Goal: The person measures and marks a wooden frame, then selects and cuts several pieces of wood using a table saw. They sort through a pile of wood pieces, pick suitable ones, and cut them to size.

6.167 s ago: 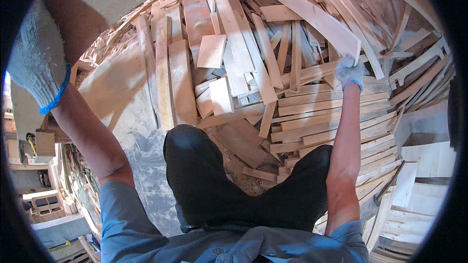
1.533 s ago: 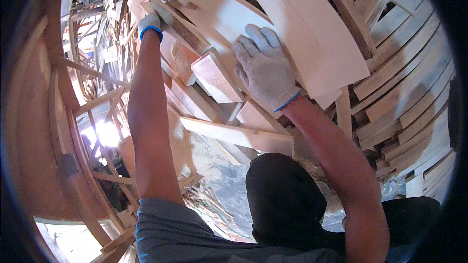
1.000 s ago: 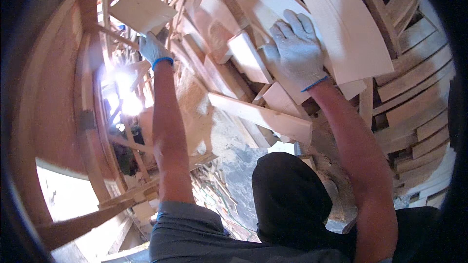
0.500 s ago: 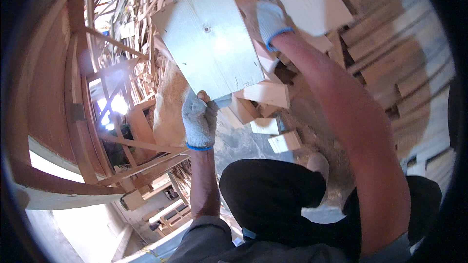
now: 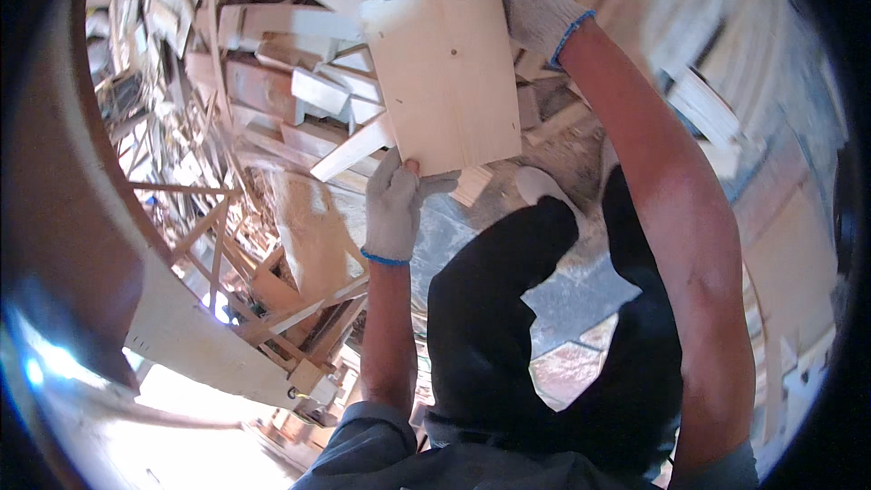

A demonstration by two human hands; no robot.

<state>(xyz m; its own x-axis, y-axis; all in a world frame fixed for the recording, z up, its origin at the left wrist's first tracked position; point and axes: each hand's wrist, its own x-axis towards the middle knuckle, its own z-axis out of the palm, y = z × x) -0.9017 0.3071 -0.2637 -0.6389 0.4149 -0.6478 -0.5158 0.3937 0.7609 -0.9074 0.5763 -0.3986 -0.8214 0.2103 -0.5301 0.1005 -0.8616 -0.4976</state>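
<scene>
A pale rectangular wooden panel [image 5: 445, 82] is held up in front of me, its broad face toward me. It has a small dark knot near the middle and short staple-like marks along its edges. My left hand [image 5: 392, 204], in a light knitted glove with a blue cuff, grips its lower left corner, the bare thumb tip on the face. My right hand [image 5: 540, 4], gloved alike, is closed around the upper right edge, with some fingers hidden behind the panel. What lies behind the panel cannot be seen.
Scrap wood [image 5: 163, 27] is heaped at the far left, and loose offcuts [image 5: 322, 91] lie beyond the panel. Planks [image 5: 703, 104] are at the right. A large curved board [image 5: 195, 345] rises on my left. My foot [image 5: 542, 186] stands on the dusty floor.
The panel has turned slightly clockwise and shifted right, both hands still on it. My view has swung, so more of the scrap heap and both my legs now show.
</scene>
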